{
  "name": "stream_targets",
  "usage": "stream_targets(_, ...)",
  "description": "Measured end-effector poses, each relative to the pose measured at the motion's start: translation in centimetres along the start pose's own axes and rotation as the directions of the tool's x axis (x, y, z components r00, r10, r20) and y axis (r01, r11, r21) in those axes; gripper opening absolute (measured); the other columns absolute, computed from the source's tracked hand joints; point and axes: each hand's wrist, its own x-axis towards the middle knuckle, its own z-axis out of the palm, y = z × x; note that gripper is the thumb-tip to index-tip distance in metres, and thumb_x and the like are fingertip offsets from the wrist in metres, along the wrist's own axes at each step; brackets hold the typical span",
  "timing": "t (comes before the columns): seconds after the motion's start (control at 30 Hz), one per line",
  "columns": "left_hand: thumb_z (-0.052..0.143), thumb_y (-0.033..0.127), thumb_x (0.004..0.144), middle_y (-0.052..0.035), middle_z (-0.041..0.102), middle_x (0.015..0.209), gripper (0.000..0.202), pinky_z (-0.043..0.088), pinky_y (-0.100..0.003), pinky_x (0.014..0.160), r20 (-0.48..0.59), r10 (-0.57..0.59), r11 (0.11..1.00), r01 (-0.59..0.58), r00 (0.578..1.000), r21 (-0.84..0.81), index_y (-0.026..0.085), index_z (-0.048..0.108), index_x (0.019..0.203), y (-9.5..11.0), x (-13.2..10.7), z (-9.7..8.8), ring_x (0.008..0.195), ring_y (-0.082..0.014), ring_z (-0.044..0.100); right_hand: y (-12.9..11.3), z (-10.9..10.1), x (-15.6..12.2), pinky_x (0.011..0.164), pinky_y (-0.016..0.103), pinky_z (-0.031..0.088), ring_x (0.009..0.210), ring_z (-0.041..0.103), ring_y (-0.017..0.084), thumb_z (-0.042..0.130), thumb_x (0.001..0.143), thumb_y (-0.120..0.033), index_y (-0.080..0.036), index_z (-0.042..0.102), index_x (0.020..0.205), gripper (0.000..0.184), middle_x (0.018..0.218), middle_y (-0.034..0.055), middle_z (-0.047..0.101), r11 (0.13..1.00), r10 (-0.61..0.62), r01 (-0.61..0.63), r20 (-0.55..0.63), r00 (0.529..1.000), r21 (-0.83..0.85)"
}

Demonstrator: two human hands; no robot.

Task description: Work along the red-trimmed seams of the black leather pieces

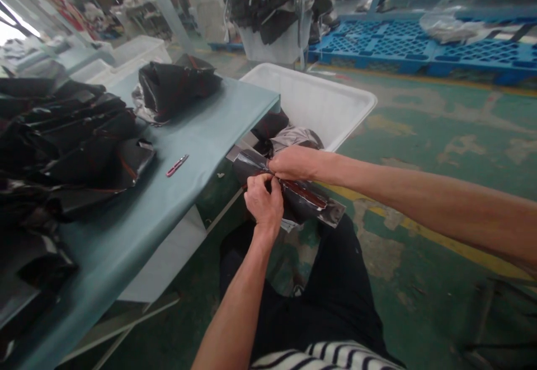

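At the left edge we see one large heap of dark pieces; we cannot count them. To its right, in the upper left, sits one separate dark bundle, and below that lies one pair of red-handled snips, slanting up to the right, all on one pale green table.

Mid-frame, just right of the table's edge, we find one long dark piece with a reddish strip. Its long axis runs diagonally, one end pointing upper left towards the table, the other lower right. Our left hand pinches it near its middle, thumb and forefinger together; our right hand is clamped on it just beside, fingers curled.

Beyond, one white bin holds dark and grey material. At upper right stand blue pallets.
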Motion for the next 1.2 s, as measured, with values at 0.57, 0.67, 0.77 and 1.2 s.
stream_targets(0.57,0.062,0.043,0.089,-0.0037,0.078,0.094,0.019,0.039,-0.035,0.074,0.223,-0.208,0.938,0.13,0.952,0.32,0.03,0.075,0.093,2.9,2.4,-2.2,0.092,-0.0267,0.07,2.2,6.8,-0.3,0.063,0.024,0.033,0.064,0.051,0.012,0.056,0.081,-0.019,-0.016,0.063,0.078,0.008,0.069,-0.0009,0.061,0.702,0.18,0.182,-0.419,0.89,0.689)
stream_targets(0.67,0.062,0.041,0.088,-0.0041,0.079,0.094,0.018,0.037,-0.035,0.072,0.217,-0.248,0.94,0.181,0.944,0.288,0.029,0.075,0.091,3.1,2.6,-2.1,0.092,-0.028,0.07,2.0,6.8,-0.4,0.063,0.025,0.032,0.064,0.05,0.012,0.057,0.081,-0.02,-0.017,0.063,0.077,0.008,0.07,-0.0005,0.061,0.719,0.195,0.167,-0.426,0.884,0.675)
stream_targets(0.77,0.062,0.035,0.085,-0.0028,0.077,0.088,0.014,0.036,-0.033,0.071,0.179,-0.272,0.953,0.238,0.946,0.189,0.027,0.074,0.088,2.8,2.5,-1.6,0.086,-0.0248,0.068,1.6,6.7,-0.3,0.062,0.025,0.032,0.062,0.049,0.011,0.057,0.079,-0.02,-0.017,0.063,0.075,0.008,0.068,-0.0012,0.061,0.686,0.251,0.124,-0.393,0.884,0.717)
stream_targets(1.2,0.061,0.03,0.087,0.0064,0.047,0.062,0.011,0.035,-0.027,0.066,0.008,-0.135,0.959,0.133,0.991,-0.252,0.021,0.065,0.08,0.0,0.4,0.8,0.06,-0.0115,0.045,1.1,6.1,-1.4,0.068,0.025,0.035,0.069,0.055,0.012,0.06,0.087,-0.021,-0.015,0.068,0.085,0.01,0.077,0.0011,0.066,0.738,0.255,0.082,-0.389,0.885,0.67)
